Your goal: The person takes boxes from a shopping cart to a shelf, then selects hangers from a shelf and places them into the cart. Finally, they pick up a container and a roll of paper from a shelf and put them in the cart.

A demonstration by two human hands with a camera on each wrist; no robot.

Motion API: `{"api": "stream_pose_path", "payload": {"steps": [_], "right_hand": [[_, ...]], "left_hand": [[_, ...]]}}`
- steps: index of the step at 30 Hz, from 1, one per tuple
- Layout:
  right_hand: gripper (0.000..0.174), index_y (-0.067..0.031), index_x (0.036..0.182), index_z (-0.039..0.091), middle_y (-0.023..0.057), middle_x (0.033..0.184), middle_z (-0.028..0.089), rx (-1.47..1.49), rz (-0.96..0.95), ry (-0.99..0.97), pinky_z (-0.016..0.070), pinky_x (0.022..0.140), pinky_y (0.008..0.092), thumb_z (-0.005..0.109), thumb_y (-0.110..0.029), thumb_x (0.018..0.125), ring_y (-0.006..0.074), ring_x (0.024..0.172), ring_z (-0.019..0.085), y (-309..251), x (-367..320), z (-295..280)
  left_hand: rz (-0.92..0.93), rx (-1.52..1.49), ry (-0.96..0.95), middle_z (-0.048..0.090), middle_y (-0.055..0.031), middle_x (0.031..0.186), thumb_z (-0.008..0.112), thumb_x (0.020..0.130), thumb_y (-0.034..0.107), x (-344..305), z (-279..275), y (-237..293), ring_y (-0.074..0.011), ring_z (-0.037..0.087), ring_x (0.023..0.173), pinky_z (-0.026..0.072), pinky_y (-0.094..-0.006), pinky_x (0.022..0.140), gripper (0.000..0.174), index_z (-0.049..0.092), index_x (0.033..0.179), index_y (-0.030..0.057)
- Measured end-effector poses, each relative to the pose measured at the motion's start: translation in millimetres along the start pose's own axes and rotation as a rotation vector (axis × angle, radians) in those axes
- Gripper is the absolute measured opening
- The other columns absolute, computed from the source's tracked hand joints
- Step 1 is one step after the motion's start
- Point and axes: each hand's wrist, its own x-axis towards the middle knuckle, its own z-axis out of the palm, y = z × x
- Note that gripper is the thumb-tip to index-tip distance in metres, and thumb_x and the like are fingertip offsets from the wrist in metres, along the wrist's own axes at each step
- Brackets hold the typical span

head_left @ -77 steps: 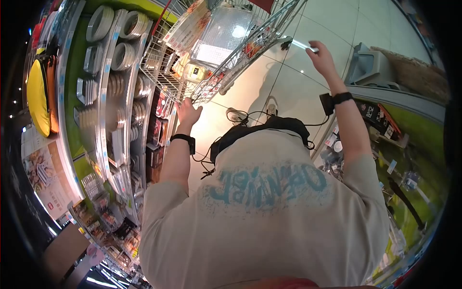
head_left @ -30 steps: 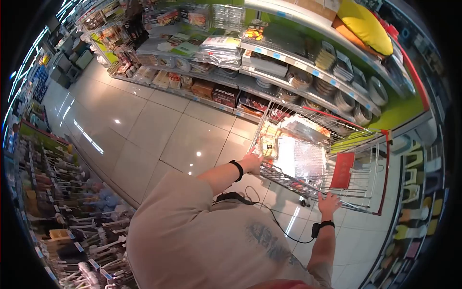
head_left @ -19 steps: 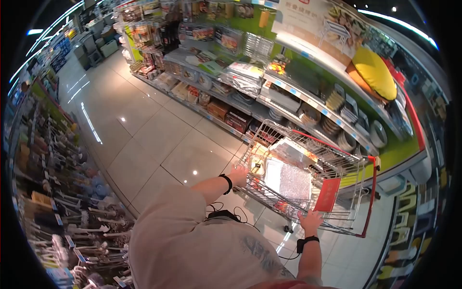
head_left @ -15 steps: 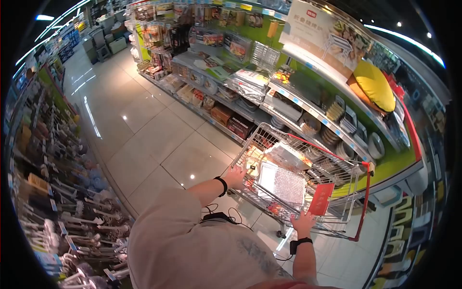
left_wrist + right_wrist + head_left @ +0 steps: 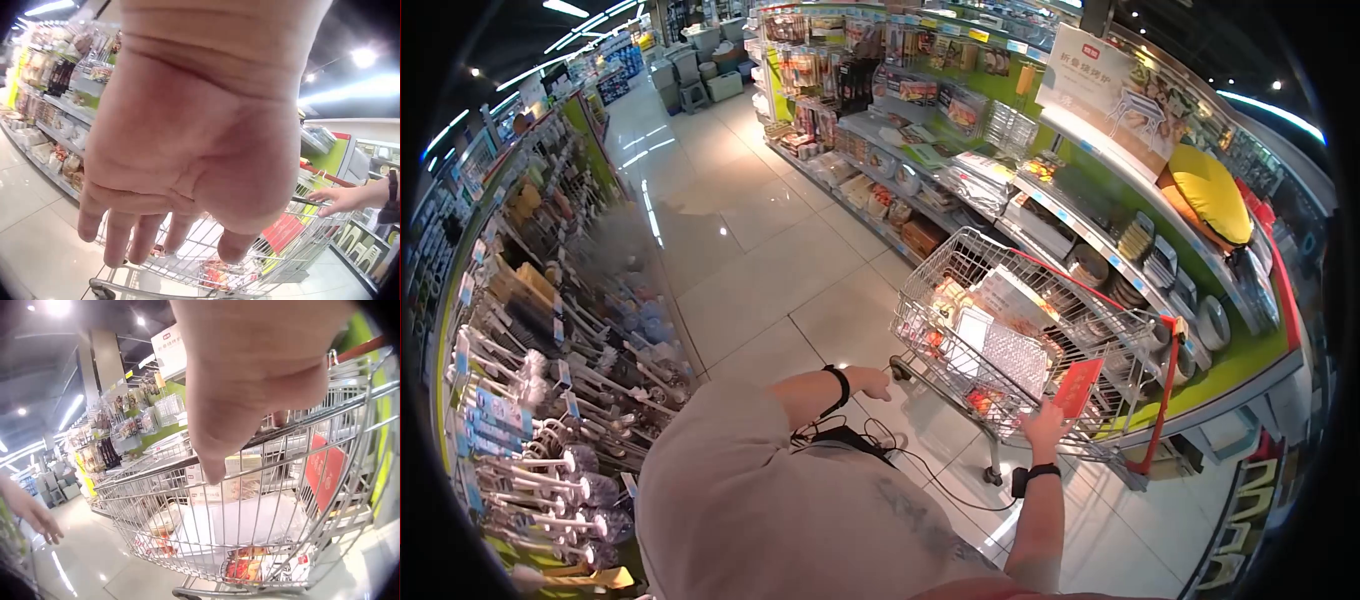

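your right hand gripped the side rim of the cart, probably to steer it, while your left hand hung with released fingers near its corner.

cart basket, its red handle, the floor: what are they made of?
Silver wire shopping cart: looks like plated steel wire, a thin bright grid with glints. Red handle bar: probably a plastic sleeve, uniform red, finish unclear. Pale tiled floor: glossy ceramic or polished stone, with grout lines and sharp lamp reflections.
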Motion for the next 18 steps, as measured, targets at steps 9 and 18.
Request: {"api": "stream_pose_path", "payload": {"steps": [9, 18], "right_hand": [[0.056, -0.0093, 0.095, 0.068, 0.014, 0.098, 0.07, 0.111, -0.075, 0.07, 0.0382, 0.092, 0.055, 0.071, -0.063, 0.078, 0.034, 0.096, 0.066, -16.0, 43.2, 16.2], [0.054, -0.0108, 0.093, 0.066, 0.0111, 0.094, 0.07, 0.047, -0.101, 0.197, 0.0343, 0.093, 0.056, 0.073, -0.062, 0.076, 0.0336, 0.102, 0.062, -107.2, 30.3, 25.3]], "left_hand": [[-0.113, -0.198, 0.175, 0.056, -0.0235, 0.139, 0.057, 0.092, 0.056, -104.6, 70.2, -89.3, -0.0379, 0.052, 0.13, 0.0417, -0.0446, 0.108, 0.074, 0.053, 0.138, -0.0021], [-0.238, -0.444, 0.298, 0.059, -0.0255, 0.134, 0.058, 0.092, 0.052, -138.9, 120.5, -207.4, -0.0394, 0.055, 0.126, 0.0432, -0.0439, 0.106, 0.068, 0.059, 0.132, -0.003]]}}
